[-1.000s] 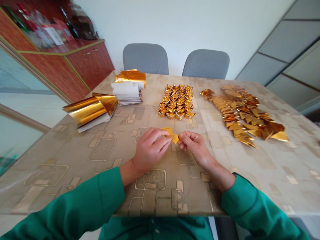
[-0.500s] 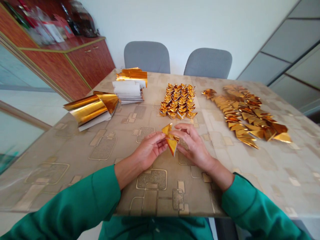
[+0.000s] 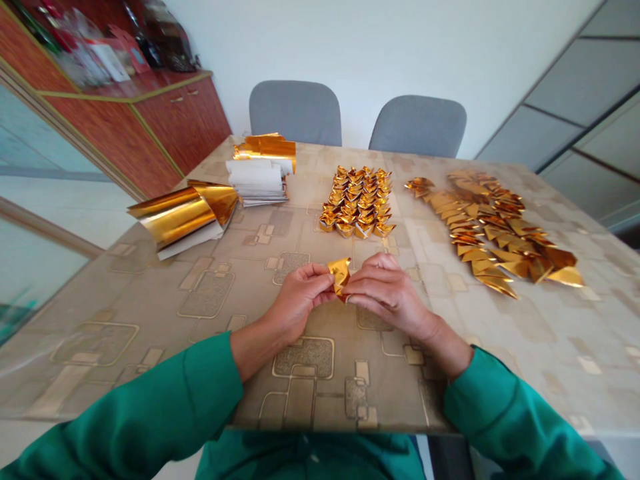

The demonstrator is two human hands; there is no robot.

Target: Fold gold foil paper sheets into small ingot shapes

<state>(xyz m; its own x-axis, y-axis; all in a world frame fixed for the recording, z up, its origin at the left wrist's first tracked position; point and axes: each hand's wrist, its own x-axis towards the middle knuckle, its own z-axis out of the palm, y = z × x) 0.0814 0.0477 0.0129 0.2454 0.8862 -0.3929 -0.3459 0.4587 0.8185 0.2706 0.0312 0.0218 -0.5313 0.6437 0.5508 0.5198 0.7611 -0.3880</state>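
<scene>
Between my two hands, just above the near part of the table, is a small folded gold foil paper (image 3: 339,272). The fingers of my left hand (image 3: 303,297) pinch its left side. From the right, my right hand (image 3: 387,293) grips its lower right edge, fingers pressed together. Beyond my hands stand tight rows of finished gold paper ingots (image 3: 356,200). Flat folded gold paper pieces (image 3: 493,227) lie overlapping in long lines on the right.
Gold foil sheets (image 3: 183,213) lie curled at the left, beside a stack of white-backed sheets (image 3: 259,180) with gold ones behind. A patterned cloth (image 3: 205,353) covers the table. Two grey chairs (image 3: 295,112) stand at the far side, and a red-brown cabinet (image 3: 110,133) is back left.
The gold paper has turned from a long pointed shape to a shorter, more opened form. My right hand's fingers have closed in on its lower right side.
</scene>
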